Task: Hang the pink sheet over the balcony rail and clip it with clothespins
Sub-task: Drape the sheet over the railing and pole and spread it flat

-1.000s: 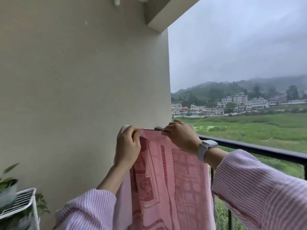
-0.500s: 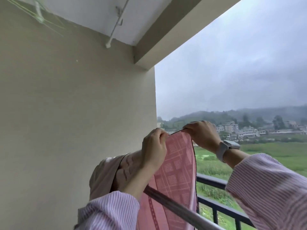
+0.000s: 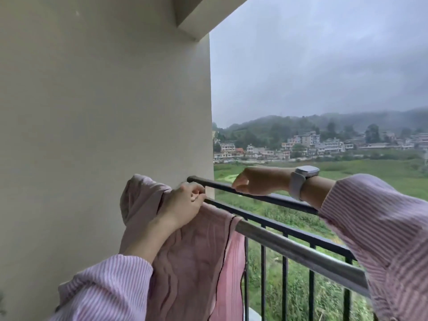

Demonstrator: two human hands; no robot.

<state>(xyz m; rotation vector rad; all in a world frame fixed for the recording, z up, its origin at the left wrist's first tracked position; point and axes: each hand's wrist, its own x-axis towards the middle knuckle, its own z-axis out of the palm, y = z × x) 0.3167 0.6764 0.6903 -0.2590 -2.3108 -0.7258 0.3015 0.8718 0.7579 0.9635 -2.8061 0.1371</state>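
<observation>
Sheet-draping step: the pink sheet (image 3: 196, 246) hangs over the silver rail (image 3: 301, 251) beside the wall.
Your left hand (image 3: 183, 205) grips its top edge; your right hand (image 3: 259, 180) hovers curled, seemingly empty. Spread it rightward next; no clothespins visible.

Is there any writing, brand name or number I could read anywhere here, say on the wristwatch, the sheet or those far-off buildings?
None can be read.
White wristwatch: its face shows no legible text.
Pink patterned sheet: only woven pattern, no words.
Distant pale buildings: too small and hazy to show any sign.
Dark metal balcony rail: no label in view.
</observation>
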